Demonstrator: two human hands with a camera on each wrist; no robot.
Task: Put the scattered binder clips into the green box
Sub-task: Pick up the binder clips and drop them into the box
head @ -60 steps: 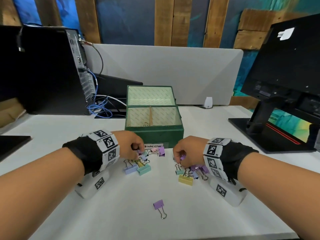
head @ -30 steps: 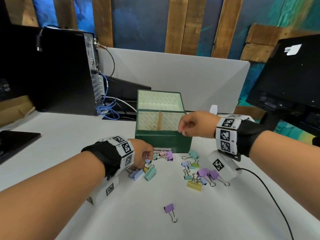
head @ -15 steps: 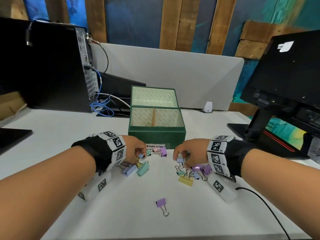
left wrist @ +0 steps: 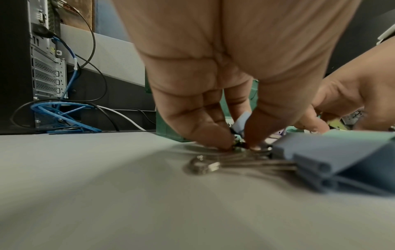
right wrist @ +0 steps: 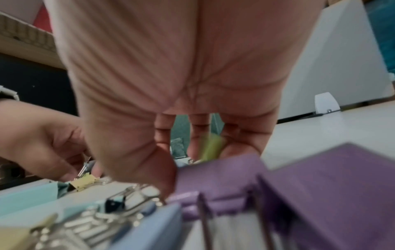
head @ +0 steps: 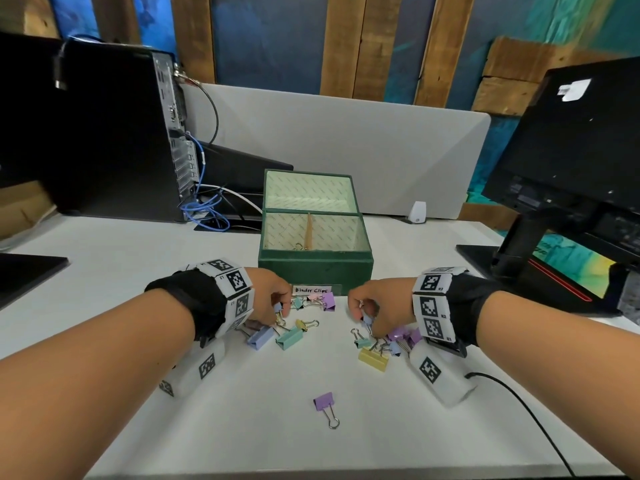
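- Your left hand is down in the left cluster, just in front of the green box. Thumb and fingers are curled in tight, pinching a small pale-blue clip at the tabletop.
- Your right hand is curled over the right cluster, with a small blue clip showing at its fingertips. The wrist view is too blurred to confirm how firm that hold is.
- The scattered clips lie on the white table in 2 bunches near the box front, plus 1 lone purple clip nearer you.
- These look light, stiff and small. I'd guess the wire loops snag each other in a pile, so lift slowly.
- Pinch the flat colored body sides. The wire handles swivel and may slip.
- The box stands open, with a wooden divider inside.
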